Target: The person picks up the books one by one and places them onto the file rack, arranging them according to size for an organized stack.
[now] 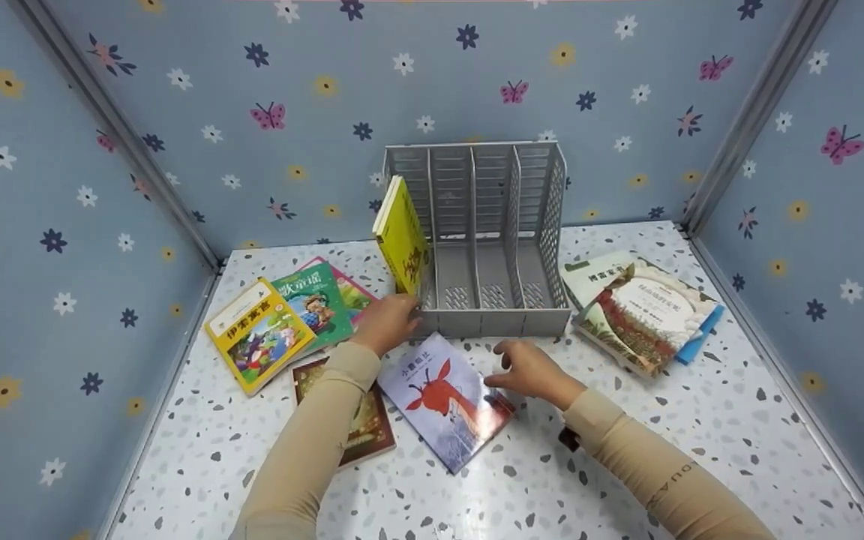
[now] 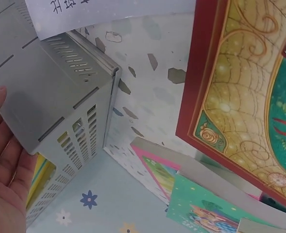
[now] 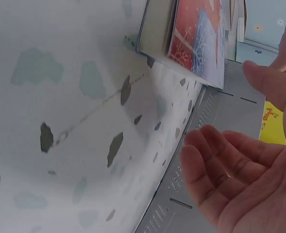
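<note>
Speckled surface (image 1: 762, 435): left hand (image 1: 388, 324) grips grey rack (image 1: 496, 324), near left; right hand (image 1: 533, 371), loose and empty, just right of purple book (image 1: 439, 409). Grip firmly, avoid nudging upright yellow book (image 1: 406, 244).

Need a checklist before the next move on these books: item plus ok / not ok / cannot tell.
1. Right hand empty: ok.
2. Left hand at the holder: ok, at its front left corner.
3. Yellow book in the leftmost compartment: ok.
4. Other three compartments free of books: ok.
5. Deer book filed: not ok, it lies in front of the holder.
6. Nothing under the deer book: cannot tell, underside hidden.
</note>
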Tool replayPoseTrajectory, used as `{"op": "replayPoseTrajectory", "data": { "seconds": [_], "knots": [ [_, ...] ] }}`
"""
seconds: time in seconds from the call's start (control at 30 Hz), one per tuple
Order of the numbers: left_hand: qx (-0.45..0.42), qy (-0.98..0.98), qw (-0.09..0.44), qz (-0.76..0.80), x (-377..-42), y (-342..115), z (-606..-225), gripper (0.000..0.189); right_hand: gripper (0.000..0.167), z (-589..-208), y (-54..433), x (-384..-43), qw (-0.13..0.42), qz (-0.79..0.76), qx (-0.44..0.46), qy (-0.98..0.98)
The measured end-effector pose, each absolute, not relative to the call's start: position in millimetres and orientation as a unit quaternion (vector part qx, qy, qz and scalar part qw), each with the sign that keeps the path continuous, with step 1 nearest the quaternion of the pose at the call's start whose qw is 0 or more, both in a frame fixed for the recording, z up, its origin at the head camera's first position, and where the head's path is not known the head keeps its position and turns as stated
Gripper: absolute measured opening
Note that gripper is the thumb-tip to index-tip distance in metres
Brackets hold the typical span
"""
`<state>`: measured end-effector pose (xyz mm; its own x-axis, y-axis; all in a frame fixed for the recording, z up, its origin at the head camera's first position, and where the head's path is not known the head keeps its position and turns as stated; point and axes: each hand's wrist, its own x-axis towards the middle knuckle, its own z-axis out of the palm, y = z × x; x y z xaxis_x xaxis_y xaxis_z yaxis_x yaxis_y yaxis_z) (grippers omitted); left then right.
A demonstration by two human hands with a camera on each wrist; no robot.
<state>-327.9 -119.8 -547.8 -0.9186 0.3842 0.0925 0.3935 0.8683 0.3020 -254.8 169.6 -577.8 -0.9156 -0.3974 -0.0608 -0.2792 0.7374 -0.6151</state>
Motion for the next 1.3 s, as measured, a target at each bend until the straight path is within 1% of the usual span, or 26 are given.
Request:
{"op": "replayPoseTrajectory", "data": {
  "seconds": [0.17,0.23,0.43,0.63,1.0,1.13,1.3],
  "knots": [
    [-0.216,-0.964,0.038,-0.153,-332.0,-118.1,-554.6,0.012,0.067,-581.3,164.4,-252.1,0.118,-0.313,-0.168,0.927],
    [-0.224,-0.961,0.048,-0.155,-333.2,-118.0,-557.6,0.009,0.068,-582.6,162.6,-250.9,0.129,-0.311,-0.16,0.928],
    [-0.228,-0.957,0.058,-0.168,-333.9,-118.6,-561.2,0.009,0.07,-586.0,156.1,-246.9,0.148,-0.312,-0.141,0.928],
    [-0.225,-0.955,0.053,-0.186,-330.5,-118.6,-560.6,0.011,0.057,-590.8,149.7,-242.1,0.16,-0.314,-0.13,0.927],
    [-0.212,-0.958,0.044,-0.187,-333.1,-115.8,-556.5,0.014,0.047,-590.7,140.4,-237.3,0.151,-0.307,-0.136,0.93],
    [-0.219,-0.956,0.061,-0.186,-331.2,-115.8,-558.7,0.011,0.046,-593.1,135.1,-236.3,0.152,-0.293,-0.139,0.934],
    [-0.232,-0.951,0.103,-0.176,-329.1,-115.5,-563.8,0.01,0.048,-592.3,126.1,-235.4,0.159,-0.28,-0.137,0.937]
  ]
}}
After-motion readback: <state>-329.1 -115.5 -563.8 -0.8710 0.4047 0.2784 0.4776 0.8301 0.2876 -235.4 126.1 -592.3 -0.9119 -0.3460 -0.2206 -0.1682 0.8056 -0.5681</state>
